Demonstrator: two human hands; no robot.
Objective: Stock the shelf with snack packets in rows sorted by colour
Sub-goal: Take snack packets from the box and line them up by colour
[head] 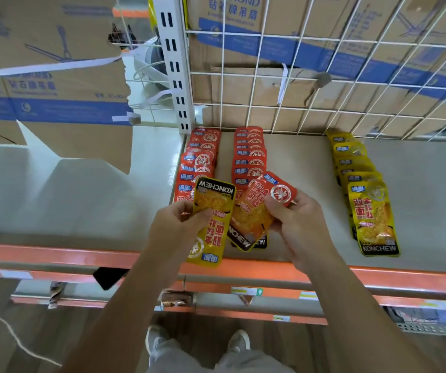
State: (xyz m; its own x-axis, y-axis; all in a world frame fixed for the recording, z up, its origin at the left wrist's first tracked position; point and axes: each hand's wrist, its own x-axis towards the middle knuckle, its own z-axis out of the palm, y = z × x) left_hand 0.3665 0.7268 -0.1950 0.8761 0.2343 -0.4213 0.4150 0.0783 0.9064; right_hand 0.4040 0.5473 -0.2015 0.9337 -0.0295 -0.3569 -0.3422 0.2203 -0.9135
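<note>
Pinching a glossy yellow foil snack packet [212, 219] along one edge, the left hand [178, 224] has its grip closed. The right hand [297, 222] likewise clamps a red foil packet [262, 208] near its top corner. Both hover over the grey shelf [297, 162] by the middle red row [248, 157], well apart from the yellow row [361, 184]. I'd judge the pouches light, floppy and slick, so the sealed edges hold best.

The pale shelf [297, 168], orange along its front edge, carries a red row [200, 157] of overlapping packets at 11 o'clock, a second red row [248, 154] just beside it at 12 o'clock, and a yellow row [361, 184] well apart at 3 o'clock.
</note>
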